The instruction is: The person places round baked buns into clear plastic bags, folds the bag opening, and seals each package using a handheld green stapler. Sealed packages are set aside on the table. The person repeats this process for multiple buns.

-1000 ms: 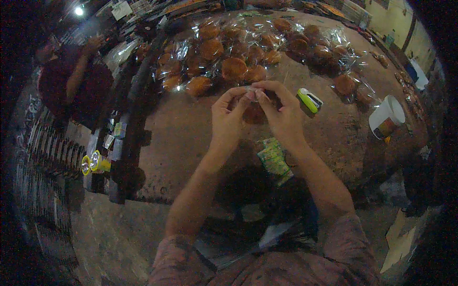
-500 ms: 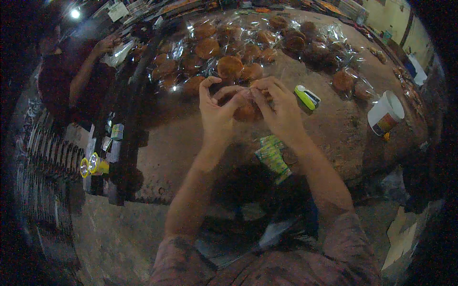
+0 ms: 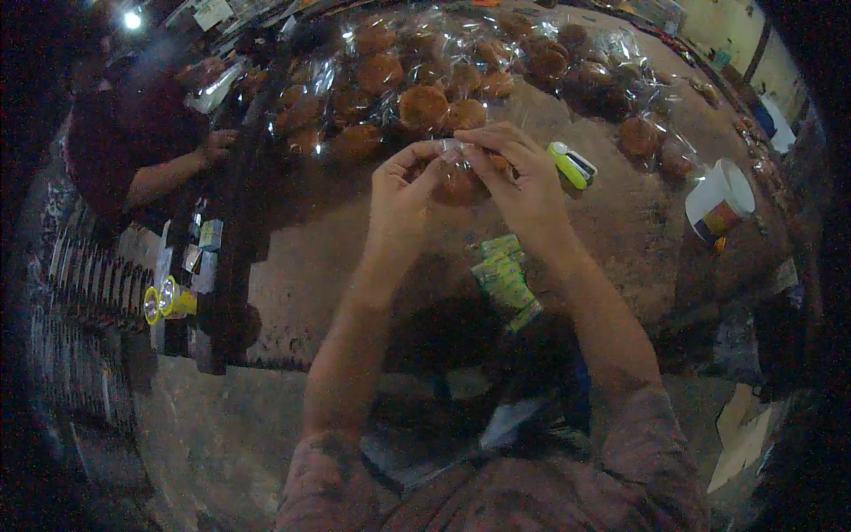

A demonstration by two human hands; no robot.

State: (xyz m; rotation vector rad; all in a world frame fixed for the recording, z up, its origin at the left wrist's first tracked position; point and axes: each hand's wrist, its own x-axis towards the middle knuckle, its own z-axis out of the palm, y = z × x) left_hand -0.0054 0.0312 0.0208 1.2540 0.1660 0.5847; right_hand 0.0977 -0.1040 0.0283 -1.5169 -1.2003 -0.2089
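My left hand [image 3: 401, 191] and my right hand [image 3: 521, 177] meet above the brown table [image 3: 337, 257], both pinching the top of a clear plastic bag [image 3: 454, 149] with a brown bun [image 3: 461, 184] inside. Just beyond them lies a heap of bagged brown buns [image 3: 417, 84]. A green and white stapler [image 3: 571, 165] rests on the table right of my right hand. A stack of green and yellow labels [image 3: 507, 282] sits under my right forearm.
A paper cup [image 3: 720, 199] stands at the right. More bagged buns [image 3: 651, 142] spread across the far right of the table. Another person in a dark red top [image 3: 124, 142] works at the far left. A yellow tape roll [image 3: 168, 300] lies left of the table.
My hands have stayed together on the bagged bun, with its top now gathered between my fingertips. The person at the left has lowered an arm toward the buns.
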